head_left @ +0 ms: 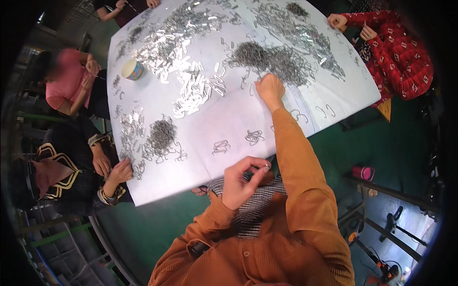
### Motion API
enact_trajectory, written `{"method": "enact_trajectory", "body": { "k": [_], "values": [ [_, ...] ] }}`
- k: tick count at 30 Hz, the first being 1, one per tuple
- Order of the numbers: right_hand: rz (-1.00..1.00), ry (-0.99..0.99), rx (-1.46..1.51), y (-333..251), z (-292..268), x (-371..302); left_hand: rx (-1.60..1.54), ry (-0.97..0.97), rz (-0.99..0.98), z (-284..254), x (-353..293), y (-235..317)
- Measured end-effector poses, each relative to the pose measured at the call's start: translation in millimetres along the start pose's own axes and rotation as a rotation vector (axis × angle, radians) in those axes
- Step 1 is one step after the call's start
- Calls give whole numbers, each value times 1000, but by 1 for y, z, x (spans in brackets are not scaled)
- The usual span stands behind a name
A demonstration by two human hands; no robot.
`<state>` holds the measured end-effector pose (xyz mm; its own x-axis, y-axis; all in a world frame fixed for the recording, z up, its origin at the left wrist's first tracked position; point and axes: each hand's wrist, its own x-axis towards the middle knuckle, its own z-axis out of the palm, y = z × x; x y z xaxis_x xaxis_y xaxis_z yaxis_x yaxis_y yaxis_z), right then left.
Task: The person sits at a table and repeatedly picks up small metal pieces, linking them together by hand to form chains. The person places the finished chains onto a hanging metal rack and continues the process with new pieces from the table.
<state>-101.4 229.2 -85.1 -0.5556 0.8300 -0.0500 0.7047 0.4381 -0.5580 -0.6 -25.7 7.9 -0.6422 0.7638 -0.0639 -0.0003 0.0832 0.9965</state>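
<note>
My right hand [270, 91] reaches out over the white-covered table [238, 114], its fingers closed at the near edge of a large pile of bent grey wire hooks [250, 55]. What those fingers grip, if anything, is hidden. Just off the table's near edge, my left hand [242, 183] pinches thumb and forefinger together; a tiny bright bit shows at the tips, too small to name. Between my hands and the pile lie small clusters of hooks [254, 137] and a second cluster [221, 147]. Flat shiny metal strips [193, 93] are heaped left of my right hand.
A paper cup [132, 70] stands on the left of the table. A dark hook pile [162, 135] lies at front left. Several people sit around the edges, including a person in red [400, 62] and one in pink [71, 81]. A pink container [364, 172] is at lower right.
</note>
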Motion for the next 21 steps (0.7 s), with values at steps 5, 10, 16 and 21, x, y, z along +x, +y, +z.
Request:
{"method": "enact_trajectory", "body": {
  "k": [5,10,16,21],
  "values": [
    [11,-101,-125,-19,-2,13,-26,27,55,-3,-2,0],
    [-407,26,-285,13,11,4,-13,5,51,-4,-5,-4],
    [-279,-279,-162,16,-16,4,-34,-1,61,-3,-3,-3],
    [-289,-310,-30,50,-33,15,2,-20,51,-4,-2,-4]
  ]
}}
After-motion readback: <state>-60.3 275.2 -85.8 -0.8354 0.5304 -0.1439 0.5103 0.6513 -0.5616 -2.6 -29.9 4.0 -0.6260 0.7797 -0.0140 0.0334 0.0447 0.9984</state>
